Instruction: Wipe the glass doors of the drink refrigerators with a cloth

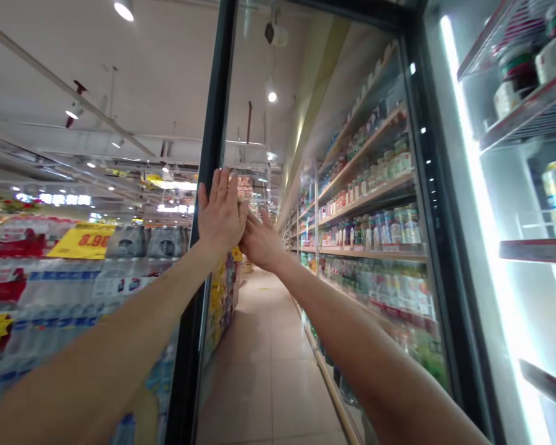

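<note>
A glass fridge door [333, 154] with a dark frame [208, 185] stands swung out in front of me. My left hand [221, 213] lies flat against the glass near the frame's left edge, fingers stretched upward and together. My right hand [261, 240] presses the glass just beside it, fingers extended and touching the left palm's edge. Neither hand holds anything.
The lit fridge interior [528, 204] with wire shelves and jars [519, 80] is at the right. Through the glass runs a tiled aisle [269, 371] with stocked shelves [375, 210]. Stacked water bottle packs [65, 290] and a yellow price sign [82, 241] are at the left.
</note>
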`<state>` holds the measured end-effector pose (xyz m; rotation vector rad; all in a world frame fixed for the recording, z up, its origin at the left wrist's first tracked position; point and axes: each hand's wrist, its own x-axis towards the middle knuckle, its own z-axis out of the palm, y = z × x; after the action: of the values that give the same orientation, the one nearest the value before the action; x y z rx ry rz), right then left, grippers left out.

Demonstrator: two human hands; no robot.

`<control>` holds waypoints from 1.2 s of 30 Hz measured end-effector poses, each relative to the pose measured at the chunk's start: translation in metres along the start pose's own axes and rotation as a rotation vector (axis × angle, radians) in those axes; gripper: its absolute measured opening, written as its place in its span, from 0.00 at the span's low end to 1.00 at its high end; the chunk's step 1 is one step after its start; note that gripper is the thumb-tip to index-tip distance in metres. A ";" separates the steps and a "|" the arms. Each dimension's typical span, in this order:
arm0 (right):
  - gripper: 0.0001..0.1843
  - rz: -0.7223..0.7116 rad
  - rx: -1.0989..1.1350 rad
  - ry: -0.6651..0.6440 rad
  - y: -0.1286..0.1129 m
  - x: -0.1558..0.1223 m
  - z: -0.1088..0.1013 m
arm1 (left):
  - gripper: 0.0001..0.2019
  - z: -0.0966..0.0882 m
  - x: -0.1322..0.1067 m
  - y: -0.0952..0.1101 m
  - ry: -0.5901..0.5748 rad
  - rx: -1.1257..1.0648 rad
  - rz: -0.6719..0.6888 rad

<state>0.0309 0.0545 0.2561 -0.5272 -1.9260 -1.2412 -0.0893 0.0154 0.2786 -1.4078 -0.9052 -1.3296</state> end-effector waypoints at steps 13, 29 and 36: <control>0.24 0.200 -0.122 0.112 0.069 -0.100 -0.025 | 0.28 0.018 -0.023 0.024 -0.047 0.050 0.190; 0.29 0.938 -0.233 0.358 0.138 -0.173 -0.063 | 0.28 0.050 -0.057 0.071 -0.161 0.035 0.255; 0.24 0.347 -0.197 0.093 0.104 -0.163 -0.043 | 0.27 0.054 -0.063 0.079 -0.129 0.009 0.282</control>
<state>0.2199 0.0717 0.1982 -0.8507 -1.5619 -1.2082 -0.0073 0.0523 0.2072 -1.5642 -0.7617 -1.0314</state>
